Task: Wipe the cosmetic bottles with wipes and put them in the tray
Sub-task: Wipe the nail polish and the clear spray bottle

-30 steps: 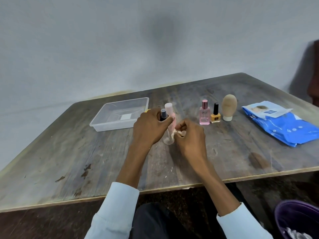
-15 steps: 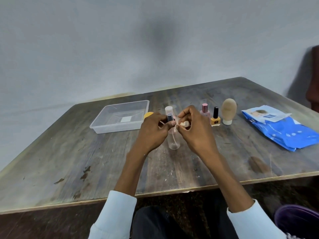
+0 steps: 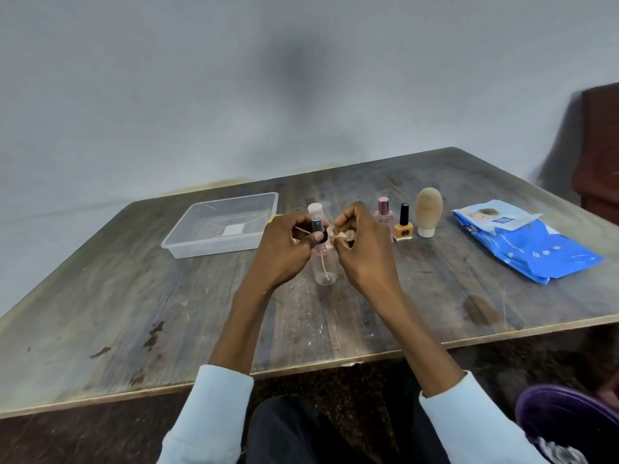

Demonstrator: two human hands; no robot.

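Spray bottle (image 3: 324, 267): clear, pink-tinted, held upright above the surface (image 3: 134, 313), centre, near its front half.
Left hand (image 3: 284, 249): fingers curled round the bottle's neck and dark pump top.
Right hand (image 3: 363, 252): pinches a crumpled wipe (image 3: 345, 236) against the bottle's upper part.
Tray (image 3: 187, 242): clear plastic, far left, well apart from the hands; a white patch shows at its bottom.
Capped bottle (image 3: 315, 209): white-topped, behind the hands, mostly hidden.
Row to the right, standing: pink bottle (image 3: 384, 214), orange polish (image 3: 404, 226), beige tube (image 3: 428, 212) on its white cap.
Wipes pack (image 3: 529, 242): blue, lying flat at far right.
Purple bin (image 3: 566, 420): bottom right, below the surface's edge.
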